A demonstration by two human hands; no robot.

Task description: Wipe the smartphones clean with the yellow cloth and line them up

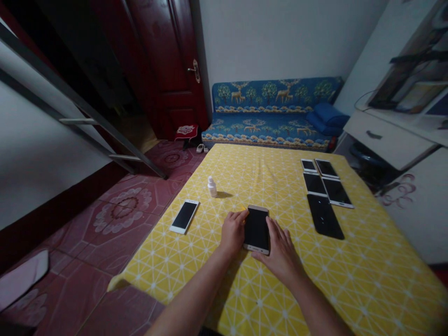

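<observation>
Yellow tablecloth (350,280) — white lattice pattern, blue sofa (269,100) — golden deer and green trees, red floor tiles (115,252)

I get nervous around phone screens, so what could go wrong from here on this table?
The white-framed phone lies near the edge of the yellow tablecloth, above a tiled floor, so a knock might send it over. The small white bottle stands upright near the left hand and could tip if bumped. The gold phone sits screen-up against the right hand, so a slip might mark its screen.
</observation>
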